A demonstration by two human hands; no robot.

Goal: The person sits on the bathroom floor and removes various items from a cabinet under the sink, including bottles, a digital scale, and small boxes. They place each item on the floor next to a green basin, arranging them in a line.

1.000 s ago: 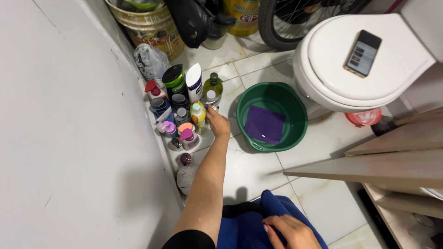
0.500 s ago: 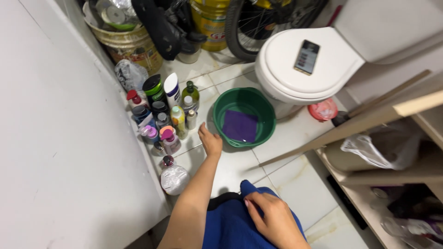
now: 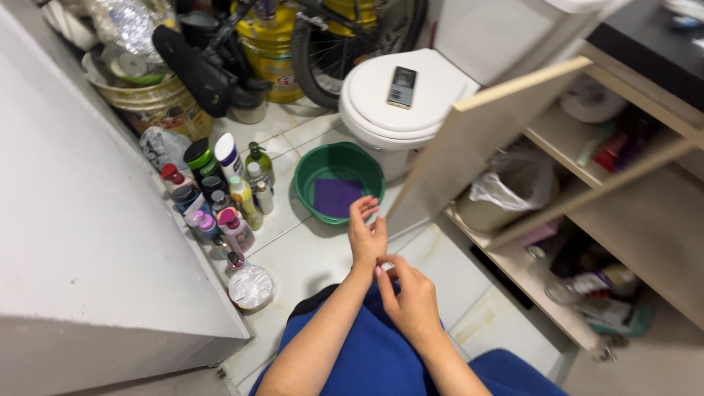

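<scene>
My left hand [image 3: 367, 231] is raised over the tiled floor with its fingers spread, holding nothing. My right hand [image 3: 411, 297] reaches up to it, and its fingertips touch the left hand's wrist or heel. Both hands hover above my blue-clad knees [image 3: 381, 345]. Just beyond the left hand sits a green basin [image 3: 308, 172] with a purple cloth [image 3: 336, 196] lying in shallow water. A cluster of several toiletry bottles [image 3: 220, 194] stands on the floor to the left, along a white wall.
A white toilet [image 3: 396, 99] with a phone [image 3: 402, 77] on its lid stands behind the basin. An open cabinet door [image 3: 477, 139] and shelves with a bagged item [image 3: 506, 187] are at right. Buckets [image 3: 154, 103], a bicycle wheel [image 3: 330, 44] and a plastic-wrapped bottle [image 3: 249, 284] crowd the back and left.
My left hand pulled back from the bottles and rose in front of me. My right hand left my knee and came up to meet it. The view swung right, revealing the cabinet.
</scene>
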